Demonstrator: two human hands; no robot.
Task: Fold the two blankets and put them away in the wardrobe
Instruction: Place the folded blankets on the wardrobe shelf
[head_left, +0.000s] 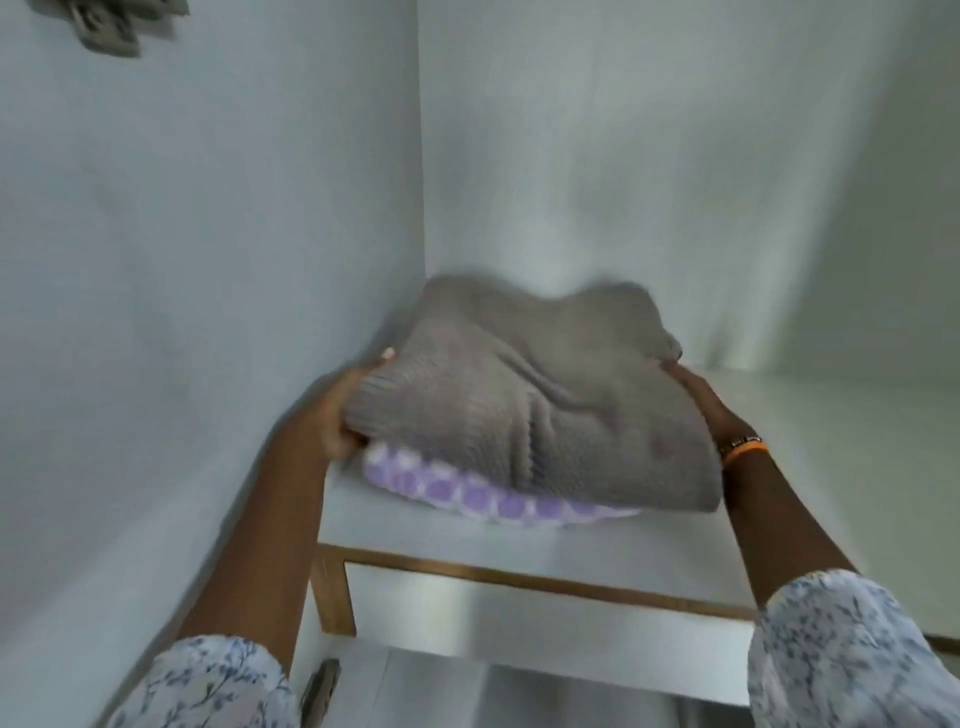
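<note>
A folded grey ribbed blanket (524, 395) lies on top of a folded purple-and-white checked blanket (467, 496), whose front edge shows beneath it. Both rest on a white wardrobe shelf (519, 545), pushed toward the back left corner. My left hand (343, 410) grips the grey blanket's left edge, thumb on top. My right hand (696, 400) presses against its right side, with an orange band at the wrist. Most of the checked blanket is hidden under the grey one.
The wardrobe's white left wall (208, 312) stands close beside the stack, and the back wall (623, 156) is right behind it. The shelf has a wooden front edge (519, 574). A metal hinge (104, 26) sits at top left. Bare shelf extends to the right.
</note>
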